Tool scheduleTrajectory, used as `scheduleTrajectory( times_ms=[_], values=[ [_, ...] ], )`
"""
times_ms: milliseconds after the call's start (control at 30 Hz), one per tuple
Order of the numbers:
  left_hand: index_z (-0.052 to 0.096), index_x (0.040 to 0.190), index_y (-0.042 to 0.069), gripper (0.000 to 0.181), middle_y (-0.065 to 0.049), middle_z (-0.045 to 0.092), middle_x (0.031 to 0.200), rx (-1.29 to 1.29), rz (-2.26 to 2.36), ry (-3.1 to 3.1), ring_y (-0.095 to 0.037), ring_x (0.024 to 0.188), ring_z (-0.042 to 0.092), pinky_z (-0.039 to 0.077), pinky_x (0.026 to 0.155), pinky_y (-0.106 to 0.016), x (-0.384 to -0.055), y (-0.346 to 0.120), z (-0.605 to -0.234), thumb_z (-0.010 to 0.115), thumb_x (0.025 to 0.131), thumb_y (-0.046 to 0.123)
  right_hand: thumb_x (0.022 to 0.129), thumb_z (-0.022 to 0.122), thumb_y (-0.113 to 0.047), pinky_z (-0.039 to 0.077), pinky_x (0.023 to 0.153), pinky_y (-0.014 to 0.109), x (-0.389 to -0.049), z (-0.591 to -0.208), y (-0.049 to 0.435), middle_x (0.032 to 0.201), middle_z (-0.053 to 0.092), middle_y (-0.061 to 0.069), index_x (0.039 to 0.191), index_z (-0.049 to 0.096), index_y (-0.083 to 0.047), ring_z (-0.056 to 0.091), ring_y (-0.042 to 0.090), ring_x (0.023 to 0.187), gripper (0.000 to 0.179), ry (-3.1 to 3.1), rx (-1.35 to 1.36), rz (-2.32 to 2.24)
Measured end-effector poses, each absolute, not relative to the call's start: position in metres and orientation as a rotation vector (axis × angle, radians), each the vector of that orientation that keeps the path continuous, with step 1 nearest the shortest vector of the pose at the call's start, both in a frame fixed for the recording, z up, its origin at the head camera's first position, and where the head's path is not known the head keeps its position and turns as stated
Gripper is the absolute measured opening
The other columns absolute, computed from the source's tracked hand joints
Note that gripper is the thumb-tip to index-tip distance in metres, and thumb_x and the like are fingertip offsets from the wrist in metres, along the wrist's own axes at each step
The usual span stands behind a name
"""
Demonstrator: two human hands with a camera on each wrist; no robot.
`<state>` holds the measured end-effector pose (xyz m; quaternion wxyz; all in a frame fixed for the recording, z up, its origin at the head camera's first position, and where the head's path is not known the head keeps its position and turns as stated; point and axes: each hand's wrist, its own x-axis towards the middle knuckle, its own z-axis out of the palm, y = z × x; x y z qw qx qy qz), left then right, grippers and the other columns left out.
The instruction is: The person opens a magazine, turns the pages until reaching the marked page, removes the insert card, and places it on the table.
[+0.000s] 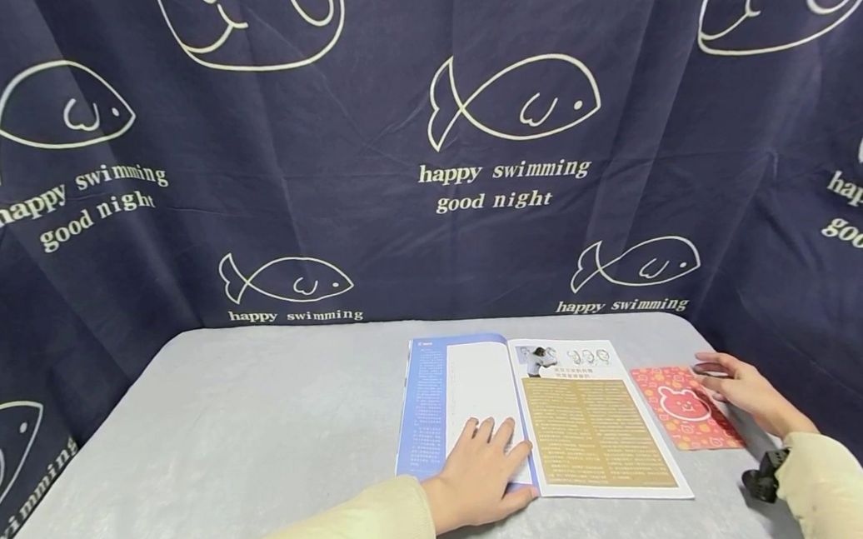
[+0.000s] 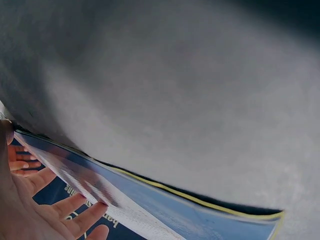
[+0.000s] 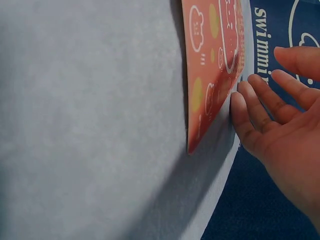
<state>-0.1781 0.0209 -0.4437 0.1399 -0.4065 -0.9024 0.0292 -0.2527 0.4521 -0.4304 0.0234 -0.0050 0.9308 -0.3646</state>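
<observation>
An open magazine (image 1: 597, 433) lies on the table, its left page blue-edged and its right page printed with a brown text block. My left hand (image 1: 483, 470) rests on the lower left page near the fold, fingers spread and fairly straight. In the left wrist view the magazine (image 2: 200, 220) shows edge-on beside the fingers. To the right lies a red card or booklet (image 1: 685, 409) with a white bear outline. My right hand (image 1: 744, 394) is at its right edge, fingers relaxed and holding nothing; in the right wrist view the fingertips are beside the red card (image 3: 215, 65).
The grey table (image 1: 225, 434) reaches left of the magazine. A dark blue curtain (image 1: 365, 182) with fish drawings and lettering hangs behind and at both sides. A small black device (image 1: 765, 476) sits at the right wrist.
</observation>
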Motion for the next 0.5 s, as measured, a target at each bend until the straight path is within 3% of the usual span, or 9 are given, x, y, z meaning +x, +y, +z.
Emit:
scheduleTrajectory(
  times_ms=[333,500],
  values=[
    [0.047,0.126,0.023,0.054,-0.006,0.049,0.130,-1.186,0.011,-2.603,-0.024,0.115,0.050,0.037,0.095,-0.042,-0.181,0.015,-0.441,0.031,0.090,0.059,0.093,0.046,-0.016,0.046,0.065,0.022,-0.252,-0.426,0.449,0.125,0.038,0.039,0.131,0.027,0.015,0.036,-0.020,0.077,0.053,2.876,0.008,-1.095],
    [0.048,0.125,0.022,0.052,-0.005,0.049,0.129,-1.177,0.000,-2.576,-0.020,0.111,0.050,0.038,0.091,-0.038,-0.182,0.008,-0.437,0.034,0.090,0.057,0.090,0.047,-0.015,0.047,0.065,0.025,-0.254,-0.428,0.451,0.123,0.041,0.037,0.130,0.029,0.013,0.047,-0.007,0.083,0.053,2.901,0.002,-1.088]
  ],
)
